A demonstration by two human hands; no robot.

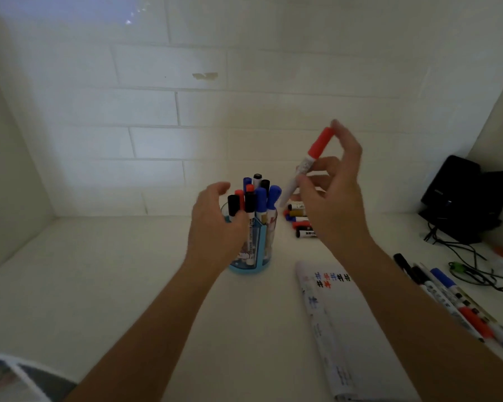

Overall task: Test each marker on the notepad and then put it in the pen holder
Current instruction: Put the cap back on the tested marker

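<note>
My right hand (336, 195) pinches a white marker with a red cap (311, 158), cap end tilted up, just right of and above the pen holder. The blue pen holder (260, 248) stands mid-table with several capped markers (257, 198) upright in it. My left hand (215, 224) curves around the holder's left side, fingers loosely bent near the marker tops; contact with the holder is unclear. The notepad (340, 323) lies to the right with small coloured test marks (331, 278) near its top.
A pile of markers (299, 220) lies behind my right hand. More markers (459, 303) lie along the right edge. A black device (465, 198) with cables (474, 265) sits at the back right. A tiled wall closes the back and sides.
</note>
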